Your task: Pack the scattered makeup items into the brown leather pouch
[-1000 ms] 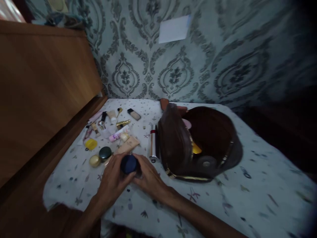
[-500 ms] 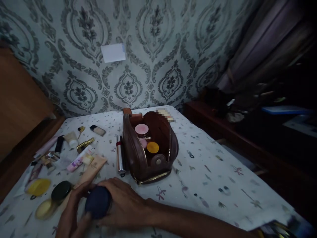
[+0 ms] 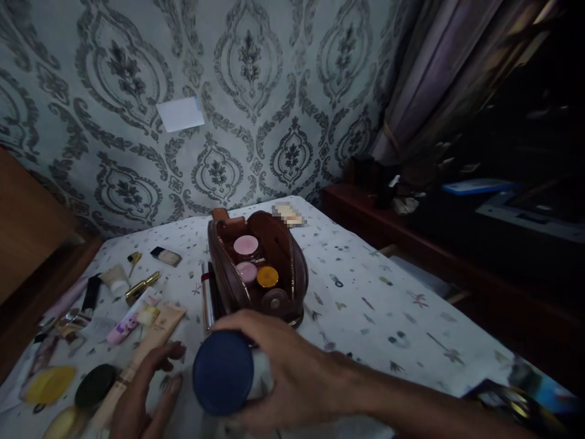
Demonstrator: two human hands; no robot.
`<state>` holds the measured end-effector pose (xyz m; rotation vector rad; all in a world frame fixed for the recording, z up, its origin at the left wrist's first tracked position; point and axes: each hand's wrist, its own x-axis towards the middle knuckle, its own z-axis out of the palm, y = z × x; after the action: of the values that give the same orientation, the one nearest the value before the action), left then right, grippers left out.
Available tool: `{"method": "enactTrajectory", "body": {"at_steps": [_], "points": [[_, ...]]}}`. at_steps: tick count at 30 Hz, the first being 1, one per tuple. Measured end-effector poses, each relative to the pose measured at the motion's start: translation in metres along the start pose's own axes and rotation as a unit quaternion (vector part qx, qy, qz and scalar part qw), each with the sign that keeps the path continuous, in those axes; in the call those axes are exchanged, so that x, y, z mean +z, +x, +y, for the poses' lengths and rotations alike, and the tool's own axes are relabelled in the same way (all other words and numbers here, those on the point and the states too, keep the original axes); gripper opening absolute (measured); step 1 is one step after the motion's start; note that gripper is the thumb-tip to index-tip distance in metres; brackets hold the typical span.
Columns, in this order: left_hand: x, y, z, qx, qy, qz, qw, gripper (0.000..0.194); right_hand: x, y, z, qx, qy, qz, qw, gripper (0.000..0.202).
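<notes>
- Holding a blue-lidded jar near an unzipped brown bag: right hand, grip wrapped around the jar.
- Left hand: grip parted, empty.
- Inside the bag: two round pink lids, one yellow lid.

Just one head-worn cam here, pointing forward and down over the white cloth, patterned wall up top. It's super close to the right hand and peers into the bag from above.
</notes>
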<state>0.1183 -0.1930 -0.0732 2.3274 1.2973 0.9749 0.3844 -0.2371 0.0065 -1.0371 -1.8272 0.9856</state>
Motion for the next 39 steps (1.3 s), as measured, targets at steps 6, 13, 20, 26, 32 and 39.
{"method": "enactTrajectory", "body": {"at_steps": [6,13,20,26,32,39], "points": [[0.005,0.054,0.046,0.267,0.106,-0.007,0.958,0.034,-0.059,0.016,-0.024,0.021,0.11,0.183,0.977,0.058],[0.023,0.086,0.092,0.377,0.29,0.03,0.879,0.038,-0.098,0.044,-0.005,0.043,-0.102,0.204,0.973,0.057],[0.025,0.082,0.087,0.37,0.281,0.034,0.885,0.031,-0.098,0.059,0.0,0.105,-0.306,-0.006,0.946,0.056],[0.028,0.077,0.079,0.364,0.254,0.02,0.896,0.037,-0.086,0.08,0.004,0.205,-0.374,-0.164,0.89,0.058],[0.029,0.076,0.076,0.361,0.245,0.018,0.9,0.041,-0.076,0.093,0.002,0.195,-0.379,-0.234,0.874,0.053],[0.028,0.078,0.077,0.358,0.251,0.01,0.899,0.039,-0.076,0.11,0.007,0.173,-0.408,-0.296,0.846,0.069]]}}
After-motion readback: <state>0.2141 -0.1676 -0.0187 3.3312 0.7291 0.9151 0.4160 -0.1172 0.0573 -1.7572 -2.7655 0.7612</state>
